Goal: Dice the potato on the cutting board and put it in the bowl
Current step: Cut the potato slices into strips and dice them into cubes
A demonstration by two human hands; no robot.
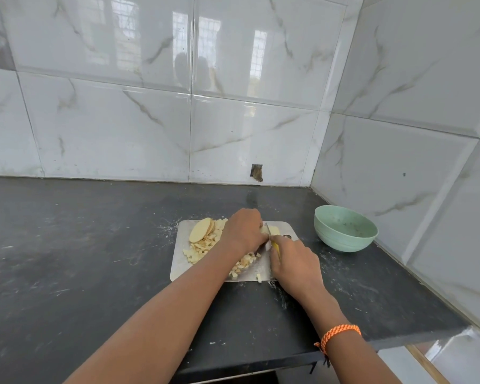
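across the lower half of the frame we see the dark countertop (67,259), and near its centre the metal cutting board (179,261) lies flat. right of centre, well apart from the board's right edge, the green bowl (344,228) stands upright near the wall corner; we see no potato in it yet.

on the board, a heap of diced potato (203,246) spreads over the left and lower part, with a few uncut slices (200,230) leaning at the upper left. the piece being cut (273,230) sits at the board's upper right, just between our two hands.

our left hand (244,230) curls down over that piece, pinning it. our right hand (295,263) is wrapped round the yellow handle of the knife (268,235), whose blade runs away from us toward the top of the frame, against the left fingers. we judge the next cut falls straight down beside those fingers. the bowl lies to the right, so our right hand is the nearer one for the later transfer.
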